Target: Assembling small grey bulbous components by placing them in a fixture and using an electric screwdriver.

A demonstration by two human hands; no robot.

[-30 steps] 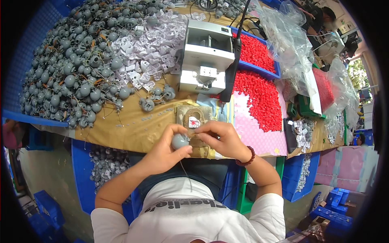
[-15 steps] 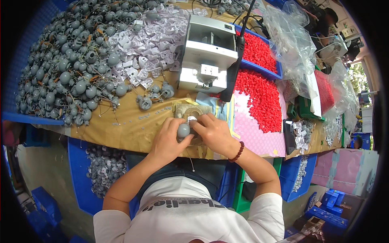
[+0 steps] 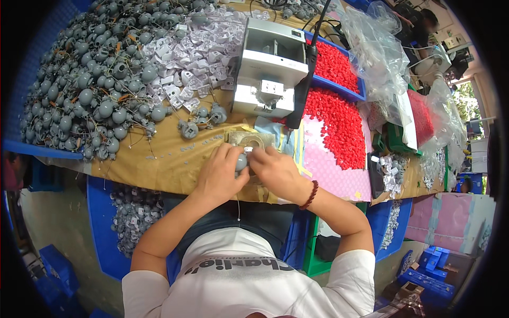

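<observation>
Grey round part (image 3: 241,161) clasped in left hand (image 3: 220,177); right hand (image 3: 275,170) fingers pinched on its top; both just below white machine (image 3: 268,69); grey parts pile (image 3: 90,79) left of machine.

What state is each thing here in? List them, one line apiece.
Left hand: closed around a grey round part.
Right hand: fingers pinching at the same part.
Metal fixture plate: flat on the bench, partly covered by the hands.
White machine: upright, cable running to it.
Grey parts heap: loose, tangled with wires.
White brackets: piled loose.
Red pieces: spread in a heap.
Clear bags: crumpled, open.
</observation>
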